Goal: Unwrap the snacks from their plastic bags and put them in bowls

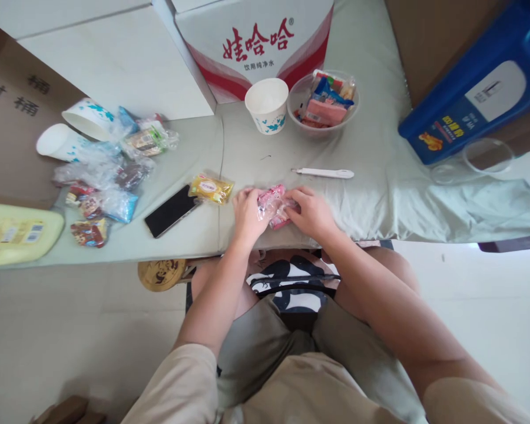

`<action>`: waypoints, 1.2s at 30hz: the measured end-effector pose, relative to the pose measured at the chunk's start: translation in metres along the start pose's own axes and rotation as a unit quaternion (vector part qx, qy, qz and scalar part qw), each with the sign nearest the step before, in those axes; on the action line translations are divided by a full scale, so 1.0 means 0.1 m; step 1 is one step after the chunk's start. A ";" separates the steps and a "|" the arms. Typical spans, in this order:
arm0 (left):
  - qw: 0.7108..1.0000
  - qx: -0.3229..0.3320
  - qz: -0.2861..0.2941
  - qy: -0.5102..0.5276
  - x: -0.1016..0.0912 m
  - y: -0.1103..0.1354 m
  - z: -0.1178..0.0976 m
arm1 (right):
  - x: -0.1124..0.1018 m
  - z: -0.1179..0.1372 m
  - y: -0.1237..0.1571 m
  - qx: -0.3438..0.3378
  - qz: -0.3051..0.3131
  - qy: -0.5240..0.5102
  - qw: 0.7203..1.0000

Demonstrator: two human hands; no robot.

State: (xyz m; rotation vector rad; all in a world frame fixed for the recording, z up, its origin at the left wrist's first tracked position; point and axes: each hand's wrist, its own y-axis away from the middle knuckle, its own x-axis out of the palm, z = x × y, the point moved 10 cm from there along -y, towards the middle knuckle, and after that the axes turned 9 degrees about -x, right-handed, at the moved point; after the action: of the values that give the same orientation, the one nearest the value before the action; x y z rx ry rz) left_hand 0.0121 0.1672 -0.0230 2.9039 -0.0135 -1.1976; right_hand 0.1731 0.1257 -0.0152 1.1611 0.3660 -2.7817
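Near the front edge of the cloth-covered table, a pink and clear plastic snack wrapper lies between my hands. My left hand has its fingers closed on the wrapper's left side. On its right side, my right hand pinches the crinkled plastic. Whether food is still inside the wrapper I cannot tell. Just left of my left hand is a yellow snack packet, touching the top end of a black phone. A white utility knife lies flat beyond my right hand.
A paper cup stands beside a clear plastic bowl of packaged snacks. Two tipped paper cups and several wrappers lie at left. A white carton stands behind; a blue bottle and clear cup are at right.
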 end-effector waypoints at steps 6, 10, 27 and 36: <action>0.961 -0.006 0.103 0.258 0.18 0.09 -0.16 | -0.23 0.01 0.03 -0.017 -0.124 -0.006 0.992; 0.939 -0.042 0.115 0.322 0.26 0.08 -0.09 | -0.26 -0.02 0.02 -0.006 -0.139 -0.014 0.990; 0.984 0.153 0.044 0.085 0.10 0.15 -0.40 | -0.05 0.01 0.01 0.020 -0.124 -0.154 0.980; 0.928 -0.040 0.149 0.338 0.33 0.06 -0.08 | -0.10 0.09 0.01 -0.018 -0.130 -0.136 0.982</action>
State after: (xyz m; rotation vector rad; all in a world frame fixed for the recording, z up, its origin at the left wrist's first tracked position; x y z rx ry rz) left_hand 0.0418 0.1604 -0.0406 2.9228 -0.3752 -0.1234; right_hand 0.1738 0.1221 -0.0019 0.7574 0.5725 -3.0869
